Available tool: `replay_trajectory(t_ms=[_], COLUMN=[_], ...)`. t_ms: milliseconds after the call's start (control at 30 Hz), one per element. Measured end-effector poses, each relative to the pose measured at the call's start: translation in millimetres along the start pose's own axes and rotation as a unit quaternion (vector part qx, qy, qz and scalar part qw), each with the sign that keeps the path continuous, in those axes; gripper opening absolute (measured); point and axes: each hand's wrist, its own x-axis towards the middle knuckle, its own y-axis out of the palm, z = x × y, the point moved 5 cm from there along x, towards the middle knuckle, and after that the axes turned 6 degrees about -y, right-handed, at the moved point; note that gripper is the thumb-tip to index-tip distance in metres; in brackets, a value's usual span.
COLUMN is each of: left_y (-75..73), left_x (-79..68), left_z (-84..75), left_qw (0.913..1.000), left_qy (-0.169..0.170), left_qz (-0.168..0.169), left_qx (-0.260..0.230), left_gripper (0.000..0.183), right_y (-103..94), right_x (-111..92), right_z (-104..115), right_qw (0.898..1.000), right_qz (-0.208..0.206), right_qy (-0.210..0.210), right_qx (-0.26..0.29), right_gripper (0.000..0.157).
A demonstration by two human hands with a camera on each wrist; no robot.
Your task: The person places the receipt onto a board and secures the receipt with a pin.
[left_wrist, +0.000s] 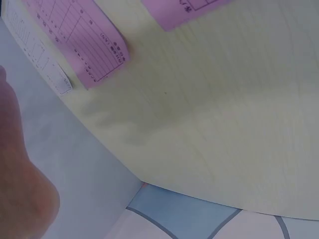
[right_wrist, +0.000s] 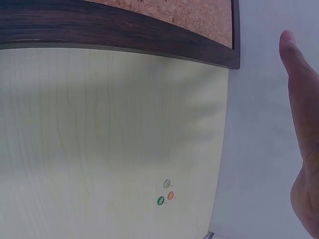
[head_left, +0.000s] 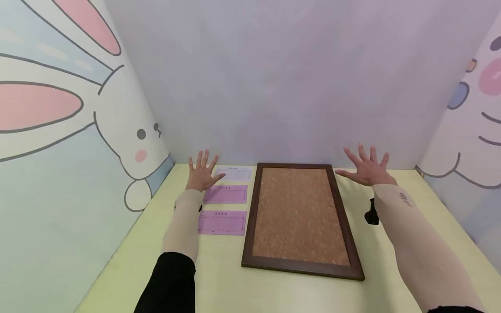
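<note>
My left hand (head_left: 200, 171) is held out with fingers spread, above the table beside the paper slips, and holds nothing. My right hand (head_left: 368, 168) is likewise stretched out, fingers apart, past the right side of a cork board (head_left: 299, 213) in a dark brown wooden frame. Left of the board lie a white printed slip (head_left: 238, 173) at the back and two purple printed slips, a middle one (head_left: 231, 194) and a front one (head_left: 222, 223). Three thumbtacks, green (right_wrist: 160, 200), orange (right_wrist: 171, 195) and pale (right_wrist: 167, 183), show on the table in the right wrist view.
The pale wood-grain table (head_left: 219, 278) meets a plain light wall (head_left: 266, 87) at the back. Side walls carry cartoon drawings, with a rabbit (head_left: 129, 113) on the left. A small black object (head_left: 372, 213) shows beside the right forearm.
</note>
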Motion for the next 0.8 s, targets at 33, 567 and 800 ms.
replay_trajectory(t_ms=[33,567,800], left_y=[-1.3,-12.5,-21.3], left_x=[-0.9,-15.4,-20.8], left_z=[1.0,6.8,15.1], left_qw=[1.0000,0.9998,0.9994], left_qy=[-0.002,-0.010,-0.017], left_qz=[0.003,0.017,0.028], left_qx=[0.001,-0.004,0.004], left_gripper=[0.085,0.086,0.087], right_y=[0.4,-10.5,-23.6], right_x=[0.4,-6.0,-11.9], right_z=[1.3,1.9,4.2], right_qw=[1.000,1.000,1.000], right_qz=[0.002,0.017,0.002], right_qy=[-0.001,-0.006,-0.009], right_qx=[0.001,-0.001,-0.014], right_gripper=[0.096,0.101,0.096])
